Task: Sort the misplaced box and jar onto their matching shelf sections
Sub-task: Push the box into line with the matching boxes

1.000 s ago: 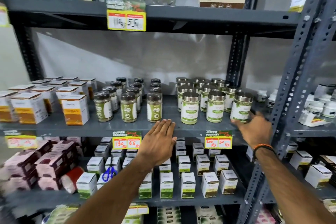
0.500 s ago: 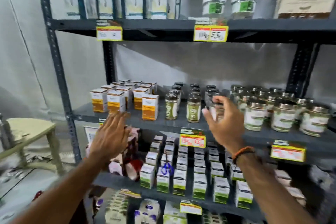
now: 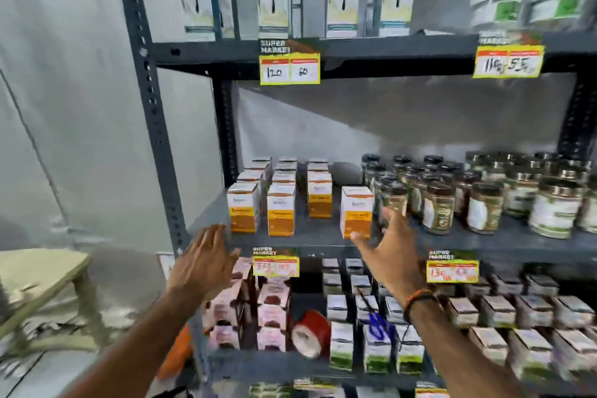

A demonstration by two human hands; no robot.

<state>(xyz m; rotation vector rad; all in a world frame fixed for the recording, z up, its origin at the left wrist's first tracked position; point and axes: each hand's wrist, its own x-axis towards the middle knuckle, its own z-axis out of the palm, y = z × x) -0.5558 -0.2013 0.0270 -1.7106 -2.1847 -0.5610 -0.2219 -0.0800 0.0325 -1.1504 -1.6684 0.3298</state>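
A grey metal rack's middle shelf (image 3: 323, 244) holds several white-and-orange boxes at left. One of these boxes (image 3: 355, 213) stands apart, at the shelf's front, next to the dark-lidded jars (image 3: 439, 207). My right hand (image 3: 392, 250) is open with fingers spread, just in front of that box and the nearest jar (image 3: 392, 200); no grip shows. My left hand (image 3: 205, 260) is open too, below the shelf's front left edge, holding nothing.
Gold-lidded jars (image 3: 555, 207) fill the shelf's right. Price tags (image 3: 275, 263) hang on shelf edges. The lower shelf has pink boxes (image 3: 271, 310), a red tape roll (image 3: 310, 333) and small green boxes (image 3: 376, 346). A pale stool (image 3: 42, 278) stands at left.
The view has swung left along the rack. Both hands moved left with it, the right from the gold-lidded jars to the orange box and dark-lidded jars.
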